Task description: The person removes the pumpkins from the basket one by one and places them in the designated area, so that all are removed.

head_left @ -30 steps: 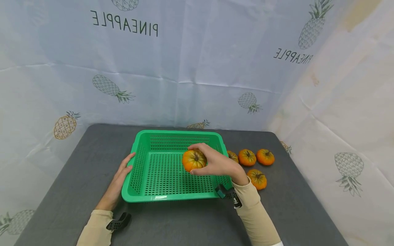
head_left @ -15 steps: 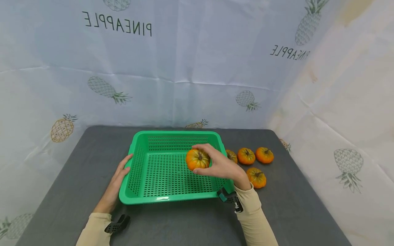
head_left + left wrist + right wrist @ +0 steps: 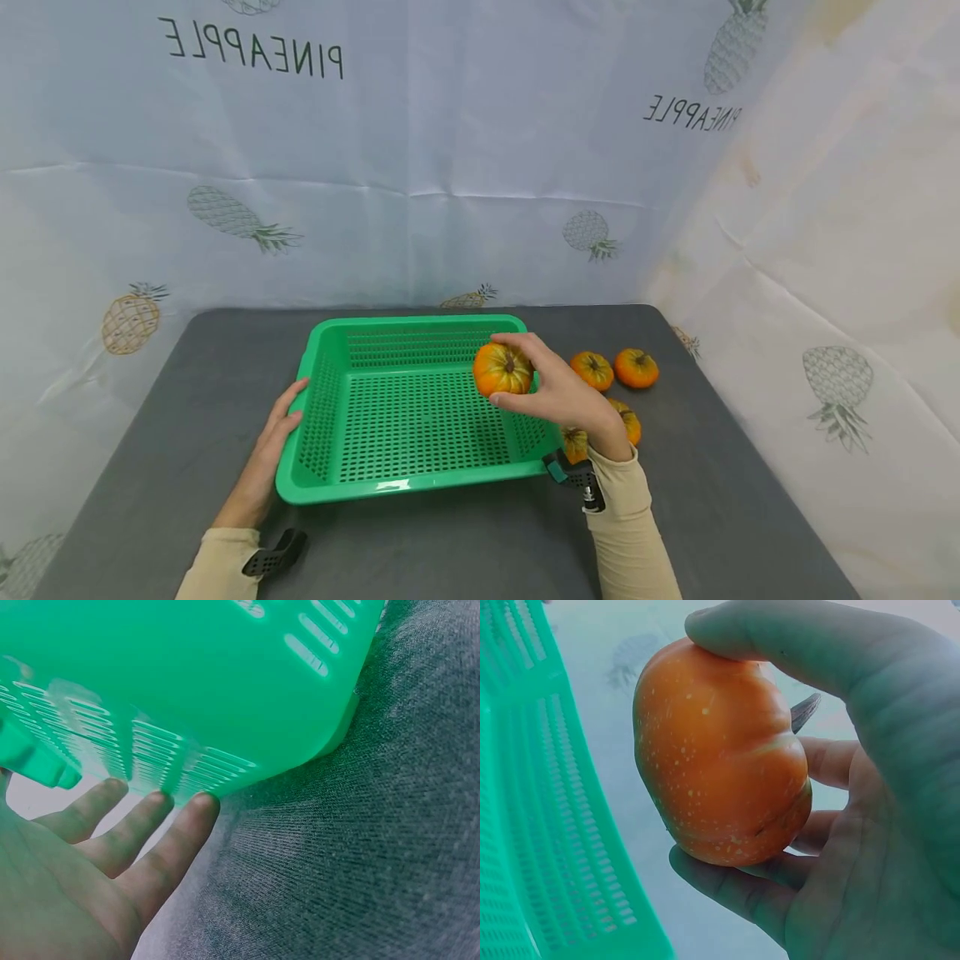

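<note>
A green slotted basket (image 3: 420, 400) stands on the grey table. My left hand (image 3: 266, 454) lies along its left side, and in the left wrist view the straight fingers (image 3: 161, 859) touch the slotted outer wall. Between thumb and fingers my right hand (image 3: 558, 392) grips a small orange pumpkin (image 3: 502, 369), raised over the basket's right rim. In the right wrist view the pumpkin (image 3: 724, 754) shows its brown stem toward the palm, with the basket wall (image 3: 592, 825) to its left.
Several more small pumpkins rest right of the basket: two toward the back (image 3: 592, 371), one at the far right (image 3: 636, 368), and others partly hidden by my right wrist, such as the front pumpkin (image 3: 575, 446). A pineapple-print curtain (image 3: 450, 167) hangs behind.
My right hand has carried the pumpkin rightward, from over the basket's inside to its right rim. One pumpkin near the wrist has come into view. My left hand stays at the basket's side.
</note>
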{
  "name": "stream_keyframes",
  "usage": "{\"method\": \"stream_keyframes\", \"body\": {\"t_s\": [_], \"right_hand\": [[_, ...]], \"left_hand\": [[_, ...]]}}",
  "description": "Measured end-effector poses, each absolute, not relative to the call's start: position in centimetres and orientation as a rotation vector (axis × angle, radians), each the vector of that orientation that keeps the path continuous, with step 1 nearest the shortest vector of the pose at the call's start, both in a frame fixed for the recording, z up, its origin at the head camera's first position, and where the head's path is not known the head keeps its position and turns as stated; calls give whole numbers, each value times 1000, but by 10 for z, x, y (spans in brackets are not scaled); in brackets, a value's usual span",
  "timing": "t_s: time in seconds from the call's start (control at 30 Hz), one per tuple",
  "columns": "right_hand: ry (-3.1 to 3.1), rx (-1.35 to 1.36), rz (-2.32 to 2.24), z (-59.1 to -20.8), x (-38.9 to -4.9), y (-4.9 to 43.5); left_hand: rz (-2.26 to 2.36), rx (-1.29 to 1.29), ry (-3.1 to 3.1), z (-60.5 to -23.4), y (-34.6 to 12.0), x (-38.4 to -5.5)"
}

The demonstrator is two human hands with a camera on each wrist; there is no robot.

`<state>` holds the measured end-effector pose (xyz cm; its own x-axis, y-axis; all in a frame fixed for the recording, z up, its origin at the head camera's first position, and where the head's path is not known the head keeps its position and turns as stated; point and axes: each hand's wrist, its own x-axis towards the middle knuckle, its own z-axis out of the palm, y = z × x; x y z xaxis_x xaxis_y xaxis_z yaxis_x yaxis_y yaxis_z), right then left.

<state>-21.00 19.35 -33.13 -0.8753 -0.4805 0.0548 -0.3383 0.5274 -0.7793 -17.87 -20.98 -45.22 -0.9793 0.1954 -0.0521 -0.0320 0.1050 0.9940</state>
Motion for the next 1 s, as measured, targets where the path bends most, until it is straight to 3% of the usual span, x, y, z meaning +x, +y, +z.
{"method": "stream_keyframes", "body": {"t_s": [1.0], "right_hand": [[2831,-489,-1285,-327,-214,255]], "left_hand": [[2064,209,2128,-454,-211,-180]]}}
